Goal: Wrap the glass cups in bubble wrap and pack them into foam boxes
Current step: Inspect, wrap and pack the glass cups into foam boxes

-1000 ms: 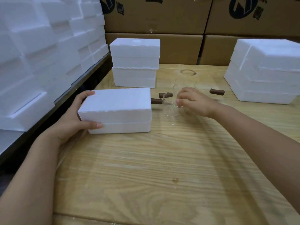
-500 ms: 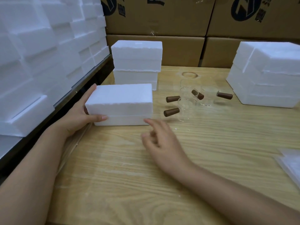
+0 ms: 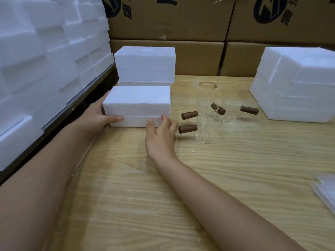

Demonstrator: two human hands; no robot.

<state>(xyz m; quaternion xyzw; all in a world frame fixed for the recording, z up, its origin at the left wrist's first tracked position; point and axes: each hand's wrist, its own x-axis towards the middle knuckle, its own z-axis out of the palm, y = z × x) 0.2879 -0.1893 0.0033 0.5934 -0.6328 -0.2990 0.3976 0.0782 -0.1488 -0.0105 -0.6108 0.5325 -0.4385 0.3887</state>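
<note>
A closed white foam box lies on the wooden table at the left. My left hand grips its left end, thumb on the front face. My right hand touches the box's front right corner with its fingertips and holds nothing. Several clear glass cups with brown cylindrical handles stand to the right of the box; the nearest cup is close to my right hand, another cup stands behind it. Clear bubble wrap shows at the right edge.
A stack of closed foam boxes stands right behind the held box. More foam boxes are stacked at the far right. A wall of foam pieces runs along the left. Cardboard cartons close off the back.
My right hand left the glass cups and came across to the foam box's front right corner. The left hand kept its grip as the box slid back toward the stack.
</note>
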